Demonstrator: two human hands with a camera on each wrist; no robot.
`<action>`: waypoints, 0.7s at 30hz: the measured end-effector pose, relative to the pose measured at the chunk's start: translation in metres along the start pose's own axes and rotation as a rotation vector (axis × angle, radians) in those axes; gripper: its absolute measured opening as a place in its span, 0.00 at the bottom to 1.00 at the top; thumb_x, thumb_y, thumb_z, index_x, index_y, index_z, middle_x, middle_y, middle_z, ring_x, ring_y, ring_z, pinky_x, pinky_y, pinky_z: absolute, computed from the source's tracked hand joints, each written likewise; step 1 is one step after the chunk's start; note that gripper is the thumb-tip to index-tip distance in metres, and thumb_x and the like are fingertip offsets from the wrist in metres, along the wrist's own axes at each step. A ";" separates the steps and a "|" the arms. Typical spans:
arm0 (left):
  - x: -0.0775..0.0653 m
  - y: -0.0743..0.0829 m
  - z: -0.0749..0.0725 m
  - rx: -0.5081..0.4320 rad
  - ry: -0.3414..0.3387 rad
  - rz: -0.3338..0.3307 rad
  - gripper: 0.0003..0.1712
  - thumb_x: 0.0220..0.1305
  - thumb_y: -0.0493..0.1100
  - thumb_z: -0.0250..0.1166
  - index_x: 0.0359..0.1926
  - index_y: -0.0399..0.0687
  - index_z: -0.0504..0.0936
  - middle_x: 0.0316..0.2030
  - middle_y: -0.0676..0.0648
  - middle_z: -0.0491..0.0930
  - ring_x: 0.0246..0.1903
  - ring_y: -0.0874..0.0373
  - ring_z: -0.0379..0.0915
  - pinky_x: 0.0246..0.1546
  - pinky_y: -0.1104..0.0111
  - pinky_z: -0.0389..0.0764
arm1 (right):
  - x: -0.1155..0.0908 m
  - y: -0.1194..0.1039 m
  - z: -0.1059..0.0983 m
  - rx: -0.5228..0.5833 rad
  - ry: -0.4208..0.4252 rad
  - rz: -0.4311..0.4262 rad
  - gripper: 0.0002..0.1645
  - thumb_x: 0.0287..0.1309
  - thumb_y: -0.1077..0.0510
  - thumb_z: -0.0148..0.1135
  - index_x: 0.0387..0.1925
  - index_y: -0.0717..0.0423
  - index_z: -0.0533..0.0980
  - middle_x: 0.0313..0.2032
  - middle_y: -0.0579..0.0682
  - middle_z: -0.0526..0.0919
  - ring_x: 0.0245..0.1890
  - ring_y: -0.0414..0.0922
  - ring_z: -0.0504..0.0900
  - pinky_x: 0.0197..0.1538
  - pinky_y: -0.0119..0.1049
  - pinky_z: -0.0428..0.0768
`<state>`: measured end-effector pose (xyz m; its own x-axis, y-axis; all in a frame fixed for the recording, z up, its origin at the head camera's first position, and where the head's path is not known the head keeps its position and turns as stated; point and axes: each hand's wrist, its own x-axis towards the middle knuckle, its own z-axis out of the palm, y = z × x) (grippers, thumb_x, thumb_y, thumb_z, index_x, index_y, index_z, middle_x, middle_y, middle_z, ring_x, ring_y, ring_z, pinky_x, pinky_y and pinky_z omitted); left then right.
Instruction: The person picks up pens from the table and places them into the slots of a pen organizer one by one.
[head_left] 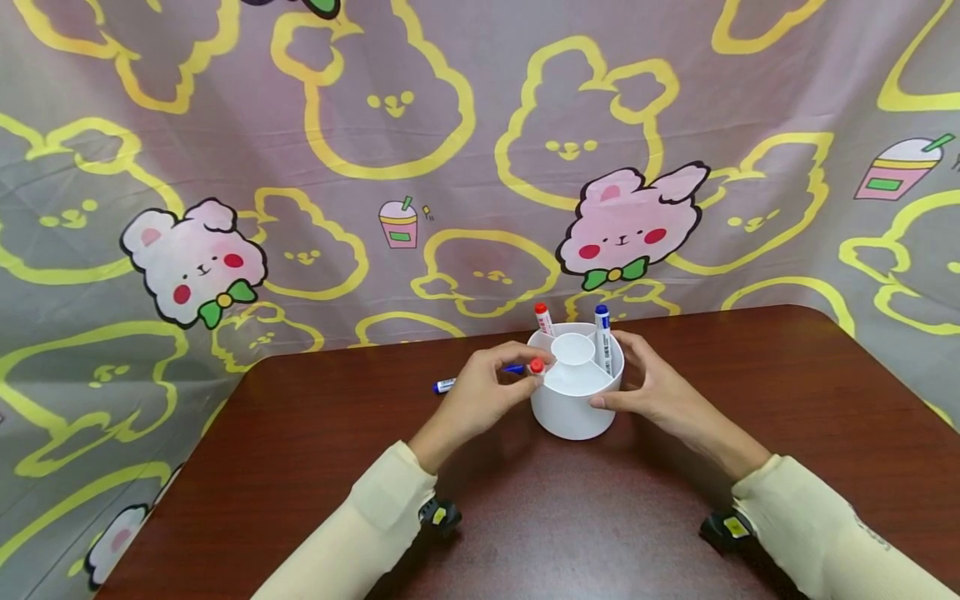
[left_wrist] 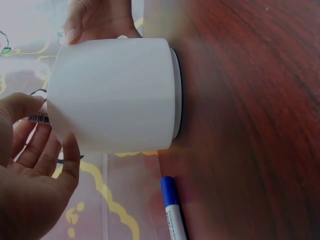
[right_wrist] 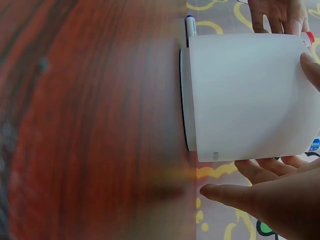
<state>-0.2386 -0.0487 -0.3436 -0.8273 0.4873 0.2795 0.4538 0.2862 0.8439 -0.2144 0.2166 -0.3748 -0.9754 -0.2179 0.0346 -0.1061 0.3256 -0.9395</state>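
A white round pen holder (head_left: 573, 418) with several compartments stands on the table. My right hand (head_left: 660, 385) grips its right side, thumb on the front wall and fingers round the back. At the left of the rim, my left hand (head_left: 487, 385) pinches a red-capped marker (head_left: 537, 367); most of that marker is hidden by the fingers, and its barcode label shows in the left wrist view. Upright in the holder are another red-capped marker (head_left: 542, 317) at the back left and a blue-capped marker (head_left: 603, 335) at the right.
A blue whiteboard marker (left_wrist: 172, 210) lies on the table left of the holder, partly behind my left hand in the head view. The dark wooden table (head_left: 540, 525) meets a patterned curtain (head_left: 465, 200) along its back edge.
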 end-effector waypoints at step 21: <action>-0.023 -0.029 -0.051 0.020 0.107 -0.082 0.23 0.67 0.37 0.72 0.62 0.50 0.83 0.61 0.45 0.84 0.60 0.47 0.80 0.62 0.49 0.81 | 0.001 -0.001 0.000 0.031 0.009 -0.006 0.65 0.55 0.53 0.80 0.81 0.55 0.47 0.79 0.61 0.55 0.80 0.68 0.52 0.74 0.75 0.56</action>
<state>-0.2497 -0.1104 -0.3516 -0.8920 0.3708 0.2585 0.3888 0.3379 0.8571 -0.2148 0.2160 -0.3736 -0.9765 -0.2111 0.0430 -0.1058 0.2960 -0.9493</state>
